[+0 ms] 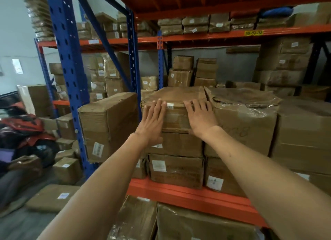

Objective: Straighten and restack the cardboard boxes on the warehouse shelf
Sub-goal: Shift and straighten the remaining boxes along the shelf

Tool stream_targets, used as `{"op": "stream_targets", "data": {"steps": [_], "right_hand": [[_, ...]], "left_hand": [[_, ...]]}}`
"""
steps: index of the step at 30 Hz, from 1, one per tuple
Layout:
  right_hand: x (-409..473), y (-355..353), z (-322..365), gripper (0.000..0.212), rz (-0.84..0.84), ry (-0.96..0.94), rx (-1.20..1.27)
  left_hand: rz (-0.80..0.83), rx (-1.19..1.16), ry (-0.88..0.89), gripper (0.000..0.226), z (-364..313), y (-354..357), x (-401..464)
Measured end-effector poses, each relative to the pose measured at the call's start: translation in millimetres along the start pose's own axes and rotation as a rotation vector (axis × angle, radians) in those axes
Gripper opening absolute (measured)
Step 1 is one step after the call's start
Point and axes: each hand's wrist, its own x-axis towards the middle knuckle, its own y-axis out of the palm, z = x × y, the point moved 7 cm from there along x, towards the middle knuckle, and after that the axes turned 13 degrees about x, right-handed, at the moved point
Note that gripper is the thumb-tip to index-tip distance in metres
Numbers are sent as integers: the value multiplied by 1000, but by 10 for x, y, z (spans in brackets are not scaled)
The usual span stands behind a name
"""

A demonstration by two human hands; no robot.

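**Two flat hands on the top box**

Both hands press against the front of the top box (176,105), a worn cardboard carton that crowns a stack on the orange shelf beam (188,195). The left hand (154,121) lies flat on the box's left front, fingers (158,105) straight and close together, their tips reaching the upper edge beside a small white label (170,105). The right hand (201,117) lies flat on the right front, fingers spread a little and straight, tips also at the top edge. Neither hand curls round anything.

Under the top box sit two more cartons: a middle box (180,144) and a bottom box (176,170) with a white sticker, which rests on the beam. Touching the stack's right side stands a bigger carton (245,130) with crumpled plastic wrap and loose flaps on top and handwriting on its front. To the left, past the blue upright post (69,64), a long box (107,125) sits tilted, its near end leaning out. More cartons fill the shelf behind and the level above. On the floor at left lie a flat parcel (53,196) and a heap of red and dark bags (26,130).
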Motion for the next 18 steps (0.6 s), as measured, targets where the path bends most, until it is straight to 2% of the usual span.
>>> {"op": "stream_targets", "data": {"steps": [6,12,14,18], "right_hand": [[-66,-136,70,122,65,-86,-106],[26,-233,939,130,-6,-347,-181],[119,-178,1326,129,-40,-449,-209],[334,139,2115,131,-11,-564,-280]], "left_hand": [[110,-233,-551,124,460,420,-800],[101,-560,-1050,138,1194,837,-1518],[92,-654,-1138,146,1304,1004,-1632],[133,-739,-1143,154,1454,1401,-1719]]}}
